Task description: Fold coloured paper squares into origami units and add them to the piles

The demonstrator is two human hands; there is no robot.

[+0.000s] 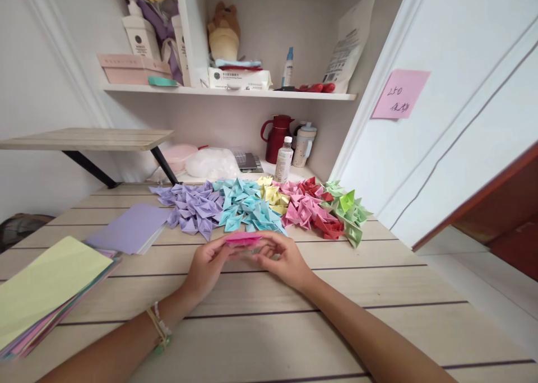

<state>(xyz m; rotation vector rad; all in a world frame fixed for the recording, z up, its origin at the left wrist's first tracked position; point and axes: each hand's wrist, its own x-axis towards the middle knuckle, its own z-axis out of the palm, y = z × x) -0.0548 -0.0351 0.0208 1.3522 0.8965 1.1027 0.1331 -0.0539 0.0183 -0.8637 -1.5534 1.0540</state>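
Note:
Just above the table, a bright pink piece of folded paper (242, 239) is held between both hands. My left hand (209, 262) pinches its left end between thumb and fingers. On the other end are the fingers of my right hand (282, 255), curled with the thumb below. Part of the paper is hidden by the fingers. Right behind the hands lie heaps of folded paper pieces: purple (195, 206), blue (250, 203), yellow (274, 195), pink (305, 210), red (329, 227) and green (352, 212).
Stacks of paper, purple-topped (128, 226) and yellow-topped (52, 285), lie at the left. A small raised shelf (88, 139) stands behind them. A bottle (284, 161), a red jug (278, 139) and a cup (304, 146) stand at the back. A pink note (401, 94) hangs right.

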